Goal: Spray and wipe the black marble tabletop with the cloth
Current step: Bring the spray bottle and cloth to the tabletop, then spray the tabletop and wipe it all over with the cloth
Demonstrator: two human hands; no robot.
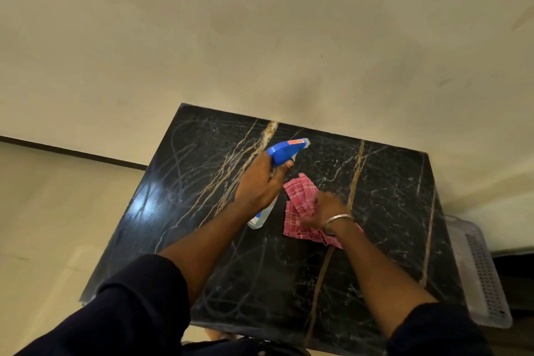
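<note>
The left hand (260, 182) is over the middle of the black table (185, 199). Its fingers are wrapped around a spray bottle (284, 153) with a blue top. Just to the right, a pink cloth (300, 191) lies bunched on the table. The right hand (329, 209) is on it, with fingers curled down holding the cloth. A white basket (479, 269) sits past the right edge.

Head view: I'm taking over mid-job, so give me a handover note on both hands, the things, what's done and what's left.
Left hand grips the spray bottle, its nozzle aimed at the far side of the black marble tabletop.
Right hand rests on the pink checked cloth lying mid-top; it is blurred, so the grip is unclear.
Done: pale streaks cross the marble; no cleanly wiped patch shows.
Left: spray, then wipe the whole top.
</note>
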